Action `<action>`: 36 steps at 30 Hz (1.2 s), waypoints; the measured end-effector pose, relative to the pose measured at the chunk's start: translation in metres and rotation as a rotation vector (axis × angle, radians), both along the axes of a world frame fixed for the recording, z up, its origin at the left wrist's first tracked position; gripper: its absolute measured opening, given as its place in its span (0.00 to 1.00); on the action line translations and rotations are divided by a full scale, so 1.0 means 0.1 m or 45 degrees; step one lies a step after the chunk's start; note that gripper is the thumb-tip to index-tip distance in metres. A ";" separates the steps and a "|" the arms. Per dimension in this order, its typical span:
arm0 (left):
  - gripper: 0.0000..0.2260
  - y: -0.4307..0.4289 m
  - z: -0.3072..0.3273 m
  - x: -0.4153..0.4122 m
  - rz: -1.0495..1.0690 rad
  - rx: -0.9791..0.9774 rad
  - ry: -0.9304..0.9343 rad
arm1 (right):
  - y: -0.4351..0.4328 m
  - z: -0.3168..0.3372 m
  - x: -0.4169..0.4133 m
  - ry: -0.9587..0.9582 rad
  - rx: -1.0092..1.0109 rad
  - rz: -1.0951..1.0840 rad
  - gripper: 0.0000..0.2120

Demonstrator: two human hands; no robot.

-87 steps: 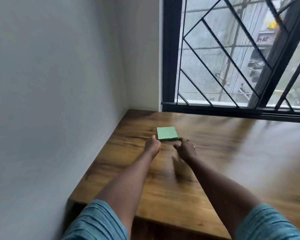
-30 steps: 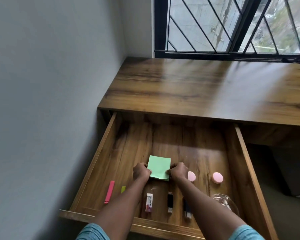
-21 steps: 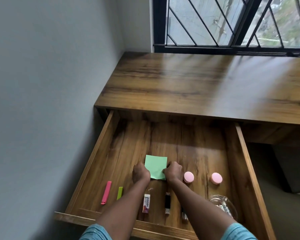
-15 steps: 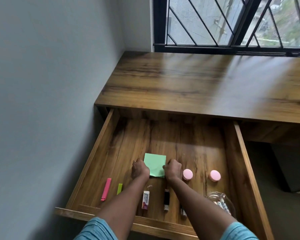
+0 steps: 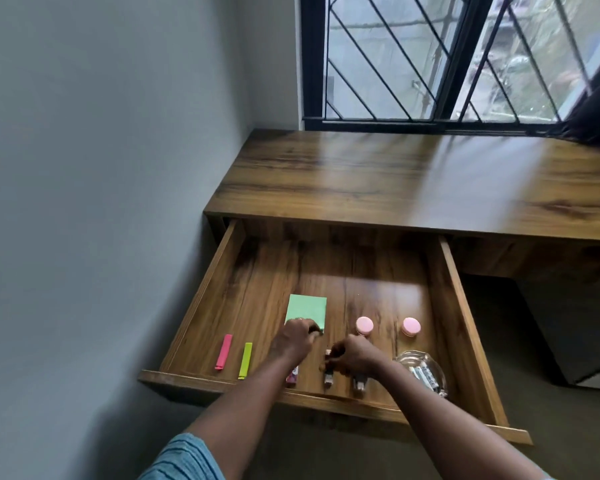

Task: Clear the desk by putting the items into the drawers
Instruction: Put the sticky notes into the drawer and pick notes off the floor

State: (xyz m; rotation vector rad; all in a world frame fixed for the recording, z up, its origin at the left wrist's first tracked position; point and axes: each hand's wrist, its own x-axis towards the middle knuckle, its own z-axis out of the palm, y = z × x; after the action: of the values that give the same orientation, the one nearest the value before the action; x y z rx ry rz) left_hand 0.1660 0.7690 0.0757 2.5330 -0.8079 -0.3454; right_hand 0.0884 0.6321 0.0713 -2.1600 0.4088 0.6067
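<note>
A green sticky-note pad (image 5: pixel 307 310) lay flat on the floor of an open wooden drawer (image 5: pixel 378 271), left of centre and away from the drawer's walls. The person's left hand (image 5: pixel 293 341) sat knuckles-up over the pad's near edge, its fingers curled down at the near right corner; it could not be told whether they pinched the pad or only touched it. The right hand (image 5: pixel 355 355) was apart from the pad, to its right and nearer the drawer front, fingers curled in over a small dark item (image 5: pixel 328 375); whether it grasped anything could not be told. A second small dark item (image 5: pixel 359 385) lay just beside the first, and a small eraser (image 5: pixel 291 378) showed partly under the left forearm. Towards the left wall of the drawer lay a pink stick (image 5: pixel 223 351) and a yellow-green stick (image 5: pixel 245 361), side by side. To the right of the pad sat two round pink lids (image 5: pixel 364 325), near each other, and a glass bowl (image 5: pixel 420 374) holding small objects sat in the near right corner. Above the drawer stretched the wooden desk (image 5: pixel 395 181), with a barred window (image 5: pixel 430 57) behind it and a grey wall (image 5: pixel 101 168) on the left.
</note>
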 end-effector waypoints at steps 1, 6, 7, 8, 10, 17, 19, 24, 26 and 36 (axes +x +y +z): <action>0.12 0.03 0.05 -0.07 -0.130 0.017 -0.003 | -0.02 0.05 -0.06 0.075 0.035 0.053 0.05; 0.16 0.23 0.18 -0.36 -0.635 0.270 -0.169 | -0.03 0.24 -0.35 0.170 -0.005 0.323 0.05; 0.17 0.26 0.19 -0.42 -0.697 0.321 -0.203 | -0.02 0.24 -0.42 0.142 -0.068 0.365 0.05; 0.17 0.28 0.19 -0.46 -0.753 0.355 -0.236 | -0.01 0.24 -0.48 0.103 -0.127 0.385 0.06; 0.15 0.30 0.25 -0.55 -0.792 0.398 -0.227 | 0.01 0.25 -0.58 -0.003 -0.236 0.397 0.10; 0.15 0.19 0.27 -0.66 -0.703 0.492 -0.162 | 0.21 0.25 -0.78 -0.315 -0.523 0.331 0.11; 0.15 0.15 0.27 -0.70 -0.696 0.526 -0.158 | 0.22 0.23 -0.78 -0.371 -0.594 0.305 0.11; 0.13 0.02 0.21 -0.69 -0.677 0.614 -0.451 | 0.15 0.20 -0.71 -0.506 -0.677 0.199 0.11; 0.13 -0.09 0.23 -0.67 -0.602 0.612 -0.498 | 0.11 0.21 -0.65 -0.543 -0.686 0.150 0.11; 0.11 -0.68 0.20 -0.11 -0.265 0.413 -0.462 | -0.30 0.19 0.04 -0.706 -0.917 0.137 0.15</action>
State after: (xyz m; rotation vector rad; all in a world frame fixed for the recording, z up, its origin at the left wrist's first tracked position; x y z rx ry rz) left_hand 0.1546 0.7014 0.0958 2.8667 -1.2468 -0.0838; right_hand 0.0920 0.6020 0.0899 -2.9172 0.2175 -0.1427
